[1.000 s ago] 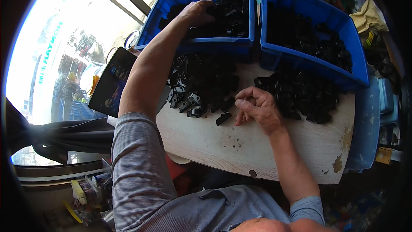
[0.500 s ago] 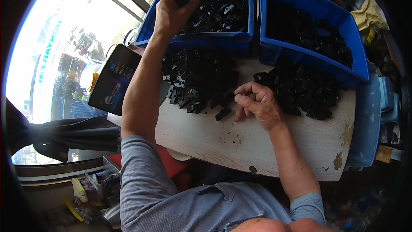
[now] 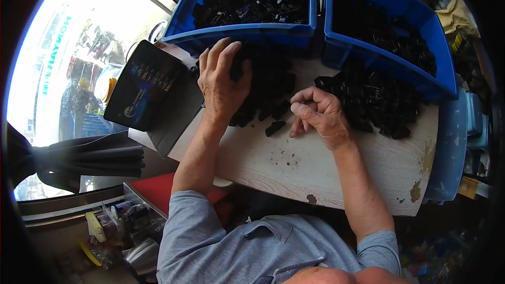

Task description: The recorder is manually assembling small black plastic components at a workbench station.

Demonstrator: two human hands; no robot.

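Places are told from the blue, open-topped rectangular plastic bin [image 3: 273,32] at the far left of the pale wood-grain tabletop [image 3: 252,158].

Left of that bin and nearer the person leans a flat, dark-screened tablet in a dark cover [image 3: 150,87]; the left forearm is best kept clear of it. Close in front of the bin lies the left heap of small black plastic parts [image 3: 271,81]; a low, gentle touch should keep them from scattering. At the heap's near edge, farther out from the bin, one loose black oblong part [image 3: 275,128] lies on bare tabletop and looks easiest to pinch singly. To the right of the bin and nearer, the right heap of similar black parts [image 3: 379,100] is probably best kept from sliding into the left one.

The left hand [image 3: 221,81], just in front of the bin, has its curved fingers moderately spread and its thumb apart; whether the darkness between them is a held part or the heap behind, I cannot tell. The right hand [image 3: 325,118], in front of the bin to its right, is curled, thumb tip near forefinger in a narrow pinch; no part shows there, but the gap is too dark to be sure.
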